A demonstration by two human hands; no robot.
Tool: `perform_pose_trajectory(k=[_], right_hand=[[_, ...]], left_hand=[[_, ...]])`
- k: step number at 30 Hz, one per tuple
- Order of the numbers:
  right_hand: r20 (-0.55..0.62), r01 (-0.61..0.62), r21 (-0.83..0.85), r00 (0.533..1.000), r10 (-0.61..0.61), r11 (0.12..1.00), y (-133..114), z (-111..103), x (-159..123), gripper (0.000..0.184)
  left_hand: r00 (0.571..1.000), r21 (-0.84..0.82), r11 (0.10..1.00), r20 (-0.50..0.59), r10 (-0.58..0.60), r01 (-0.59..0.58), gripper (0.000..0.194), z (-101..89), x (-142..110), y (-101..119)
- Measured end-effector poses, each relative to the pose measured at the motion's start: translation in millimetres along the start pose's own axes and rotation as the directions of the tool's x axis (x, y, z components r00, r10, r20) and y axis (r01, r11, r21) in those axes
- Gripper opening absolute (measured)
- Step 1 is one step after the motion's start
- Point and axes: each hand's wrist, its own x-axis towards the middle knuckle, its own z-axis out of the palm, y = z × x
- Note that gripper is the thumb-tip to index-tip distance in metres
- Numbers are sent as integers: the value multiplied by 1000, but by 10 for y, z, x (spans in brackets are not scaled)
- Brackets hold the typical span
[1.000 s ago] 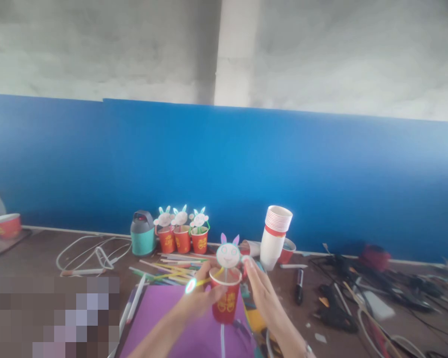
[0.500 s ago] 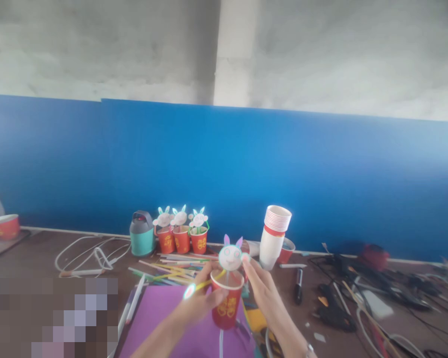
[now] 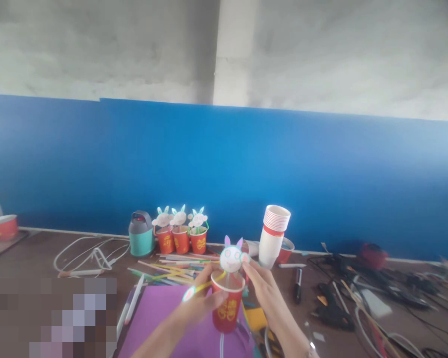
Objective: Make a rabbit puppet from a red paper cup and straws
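My left hand (image 3: 202,301) is wrapped round a red paper cup (image 3: 228,318) with gold characters, held upright over purple paper. From the cup's mouth rises a white rabbit face (image 3: 230,258) with purple ears. A yellow strip (image 3: 205,285) leads out to the left over my left hand, ending in a small white-and-pink paper disc (image 3: 188,294). My right hand (image 3: 263,283) pinches another small paper disc (image 3: 245,258) at the right edge of the face. Below the cup hangs a thin white straw (image 3: 221,343).
Behind stand several finished-looking rabbit cups (image 3: 198,238), a teal container (image 3: 141,239) and a cup stack (image 3: 274,236). Coloured strips (image 3: 175,268) lie before them. Purple paper (image 3: 153,318) lies beneath my hands. A black marker (image 3: 297,286), glue gun (image 3: 332,311) and cables sit right.
The cup has dropped very slightly. Both hands keep their hold, and the view has shifted a little.
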Motion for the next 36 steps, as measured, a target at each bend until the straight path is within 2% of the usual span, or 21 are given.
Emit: perform_pose_trajectory(k=[3, 5, 11, 17, 19, 23, 29, 32, 36], right_hand=[[-91, -112, 60, 989, 118, 992, 45, 8, 22, 42], [-110, -149, 83, 981, 157, 985, 44, 13, 28, 44], [30, -71, 55, 997, 69, 996, -52, -13, 19, 45], [64, -89, 71, 994, 84, 993, -98, -12, 16, 52], [108, -96, 96, 990, 86, 991, -118, 9, 6, 54], [190, -68, 82, 981, 52, 994, -134, 52, -38, 49], [247, -84, 19, 966, 77, 996, -78, 106, -78, 44], [227, -93, -9, 969, 93, 996, -73, 133, -74, 34], [108, -109, -33, 988, 112, 994, -96, 128, -61, 23]], left_hand=[[1000, -39, 999, 8, -27, 28, 42, 22, -17, 16], [999, -53, 998, 1, -45, 45, 43, 40, -31, 37], [997, -65, 996, -42, -65, 62, 40, 51, -29, 81], [991, -102, 994, -126, -49, 37, 37, 40, -11, 85], [988, -114, 993, -148, -32, 15, 35, 47, -13, 91], [992, -138, 990, -120, -28, 12, 36, 58, -7, 80], [991, -199, 973, -46, -125, 114, 50, 70, 8, 88], [990, -192, 974, -45, -130, 119, 49, 71, 5, 119], [991, -153, 982, -56, -119, 110, 48, 49, 1, 130]])
